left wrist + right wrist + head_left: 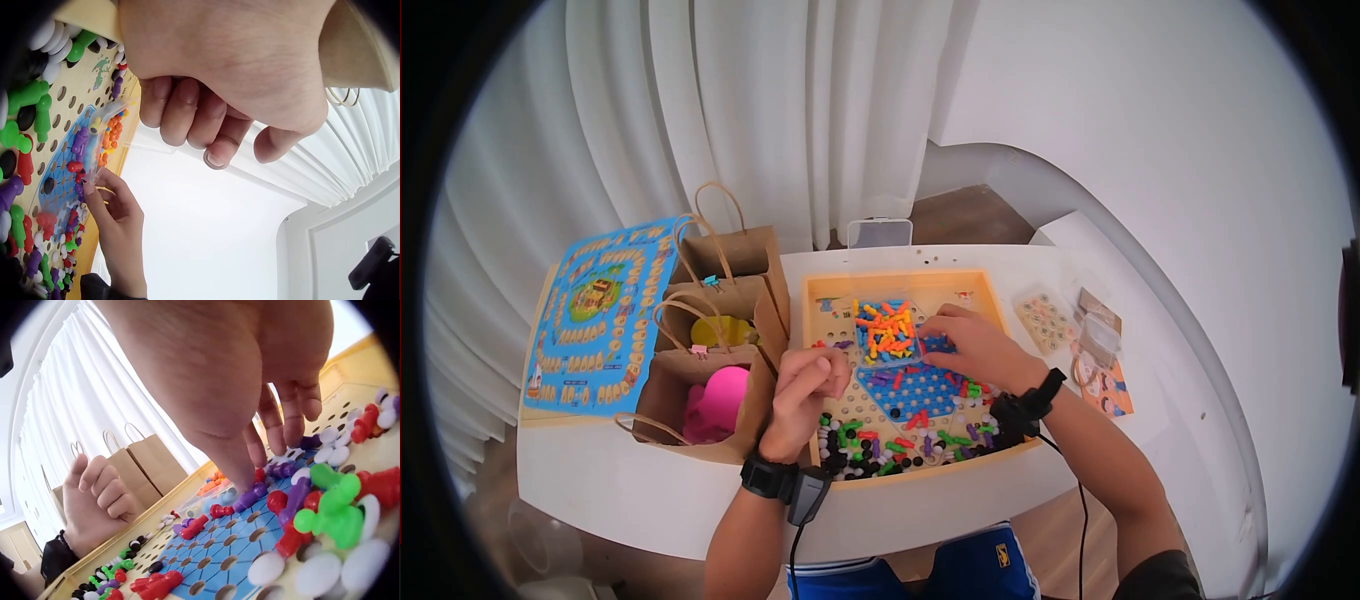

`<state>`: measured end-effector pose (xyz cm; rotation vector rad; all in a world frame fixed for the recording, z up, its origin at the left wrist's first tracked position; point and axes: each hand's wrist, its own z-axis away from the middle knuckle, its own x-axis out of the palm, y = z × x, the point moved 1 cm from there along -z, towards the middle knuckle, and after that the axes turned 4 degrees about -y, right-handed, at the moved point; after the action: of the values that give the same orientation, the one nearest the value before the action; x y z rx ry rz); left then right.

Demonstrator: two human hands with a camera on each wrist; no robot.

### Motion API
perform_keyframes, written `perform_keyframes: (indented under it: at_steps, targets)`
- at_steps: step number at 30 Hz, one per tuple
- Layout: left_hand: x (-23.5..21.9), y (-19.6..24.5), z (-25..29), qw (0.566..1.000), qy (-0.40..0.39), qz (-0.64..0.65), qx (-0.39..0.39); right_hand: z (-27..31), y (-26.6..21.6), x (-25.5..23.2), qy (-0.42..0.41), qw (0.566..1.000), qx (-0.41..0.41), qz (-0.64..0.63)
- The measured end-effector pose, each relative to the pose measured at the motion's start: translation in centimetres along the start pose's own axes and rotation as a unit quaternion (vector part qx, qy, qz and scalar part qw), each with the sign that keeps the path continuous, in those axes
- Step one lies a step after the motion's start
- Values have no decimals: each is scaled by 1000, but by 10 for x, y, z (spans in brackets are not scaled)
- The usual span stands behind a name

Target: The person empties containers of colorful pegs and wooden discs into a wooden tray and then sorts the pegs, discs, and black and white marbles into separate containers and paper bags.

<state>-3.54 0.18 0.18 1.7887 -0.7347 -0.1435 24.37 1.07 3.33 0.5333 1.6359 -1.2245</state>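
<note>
Firstly, I am working over the wooden tray [807, 300], the largest piece; its rim is looking stiff and is offering a firm side grip, though loose pieces inside would likely be rolling if I tilted it. Within it, the blue printed field [215, 572] is lying flat, perforated with holes. On the far part of the tray, the clear box [890, 364] is sitting, holding orange, yellow and blue pegs. I am judging it light and thin-walled: opposite walls, low down, are suiting a gentle hold; hard squeezing may be flexing it.

My right hand [975, 350] is reaching down beside the box's right side, gaps showing between the fingers; its thumb is pointing down at a purple peg [251, 497]. Whether thumb and fingertip are pinching anything, I cannot tell. My left hand [808, 390] is hovering near the tray's left side, fingers loosely curled, thumb apart, holding nothing.

The purple peg is lying on the blue field, near the box. I am estimating it as light, rigid and glossy, possibly slippery; its narrow waist is inviting thumb and forefinger. Smallest, a white disc [265, 569] is lying nearby, smooth and domed, probably needing an edge pinch.
</note>
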Motion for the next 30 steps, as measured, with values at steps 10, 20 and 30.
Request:
perform_keyframes:
  at_steps: [10, 20, 30]
  targets:
    - [2, 1, 0, 1000, 2, 4, -5, 7, 0, -13, -19, 1000, 0, 8]
    - [2, 4, 1, 1000, 7, -1, -19, 56, -16, -25, -115, 992, 40, 35]
    - [1, 0, 0, 1000, 5, 1, -6, 54, -25, -5, -155, 986, -52, -24]
